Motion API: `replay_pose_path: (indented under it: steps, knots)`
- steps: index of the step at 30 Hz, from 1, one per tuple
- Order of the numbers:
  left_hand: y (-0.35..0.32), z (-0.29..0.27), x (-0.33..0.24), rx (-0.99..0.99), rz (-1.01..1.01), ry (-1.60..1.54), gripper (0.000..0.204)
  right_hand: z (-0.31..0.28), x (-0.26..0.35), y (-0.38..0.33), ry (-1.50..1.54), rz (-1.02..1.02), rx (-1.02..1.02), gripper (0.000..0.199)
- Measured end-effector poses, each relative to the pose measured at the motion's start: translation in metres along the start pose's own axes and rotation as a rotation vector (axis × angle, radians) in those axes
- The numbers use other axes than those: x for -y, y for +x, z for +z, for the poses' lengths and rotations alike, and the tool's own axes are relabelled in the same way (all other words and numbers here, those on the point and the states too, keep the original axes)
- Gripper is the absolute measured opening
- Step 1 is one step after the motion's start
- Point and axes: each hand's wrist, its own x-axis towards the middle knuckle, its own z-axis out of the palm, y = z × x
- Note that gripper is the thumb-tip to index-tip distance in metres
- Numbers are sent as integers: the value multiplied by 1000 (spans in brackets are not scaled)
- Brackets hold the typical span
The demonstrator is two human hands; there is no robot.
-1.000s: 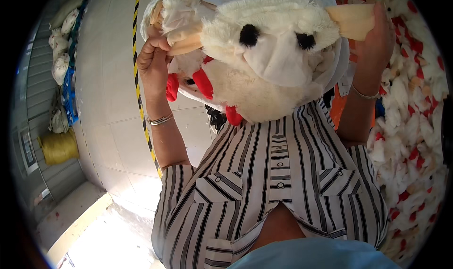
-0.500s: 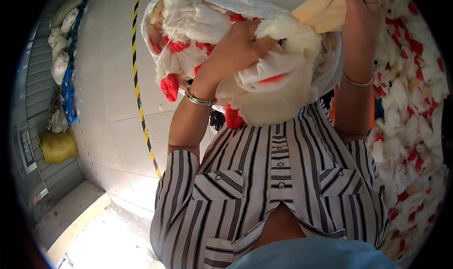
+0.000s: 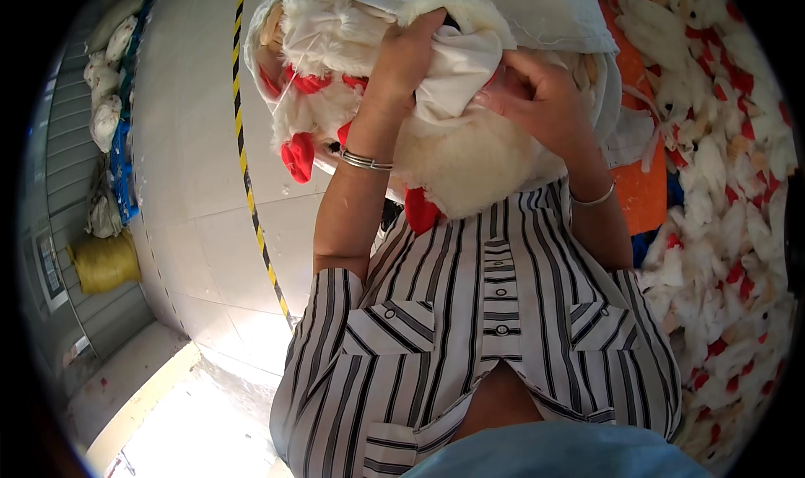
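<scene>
A cream, furry plush toy skin (image 3: pixel 470 163) lies bunched in front of my chest, with smooth white cloth (image 3: pixel 453 80) showing on it. My left hand (image 3: pixel 407 59) is closed on its upper left part, fingertips tucked behind the fur near a small dark patch. At the right edge of the white cloth, my right hand (image 3: pixel 541 101) pinches the plush skin beside a bit of red. Its fingertips are partly hidden in the folds. Underneath, more cream plush skins with red parts (image 3: pixel 298 155) fill a pale cloth sack (image 3: pixel 558 12).
A large heap of white and red plush pieces (image 3: pixel 721 193) spreads along the right. An orange panel (image 3: pixel 639 189) stands between it and the sack. Yellow-black tape (image 3: pixel 249 184) crosses the tiled floor at left. Bags and a yellow bundle (image 3: pixel 105 262) line the far left wall.
My right hand has come down and left from the upper right, where it held up a beige cloth piece, to the white cloth. The beige piece is out of sight. My left hand shifted slightly upward.
</scene>
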Motion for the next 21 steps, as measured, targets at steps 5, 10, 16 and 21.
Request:
replay_pose_path:
  steps: [5,10,16,21]
  knots:
    - [-7,-1,-5,10,-49,12,42,-1,-4,2,61,49,58,24]
    - [-18,5,-12,115,61,16,47,6,-2,-2,590,312,219,14]
    - [-23,11,-34,153,385,212,35,-16,36,-21,379,171,240,38]
    - [13,45,-113,-18,1079,229,21,-88,70,16,569,-480,180,44]
